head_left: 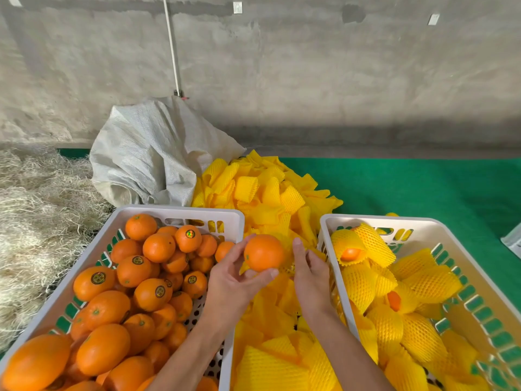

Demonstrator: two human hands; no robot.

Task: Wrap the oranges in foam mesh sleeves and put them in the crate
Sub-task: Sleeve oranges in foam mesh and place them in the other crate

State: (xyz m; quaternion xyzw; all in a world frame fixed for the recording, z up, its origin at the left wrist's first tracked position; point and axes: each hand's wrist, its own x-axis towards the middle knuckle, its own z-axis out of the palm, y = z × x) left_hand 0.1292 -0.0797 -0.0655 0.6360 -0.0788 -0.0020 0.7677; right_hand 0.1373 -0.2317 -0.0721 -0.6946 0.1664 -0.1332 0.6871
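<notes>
Orange (pixel 264 252) held above the loose foam sleeves (pixel 267 193), between two white crates.
Left hand (pixel 235 280) grips the orange with curled fingers; right hand (pixel 308 273) pinches a yellow mesh sleeve (pixel 289 268) beside it. Left crate (pixel 180 211) holds bare oranges, right crate (pixel 451 230) wrapped ones, both on the green bench (pixel 423 187).

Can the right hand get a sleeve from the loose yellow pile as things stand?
Probably yes. The right hand is already down at the foam sleeves between the two crates, its fingers on one beside the orange held by the left hand. Nothing blocks it.
</notes>
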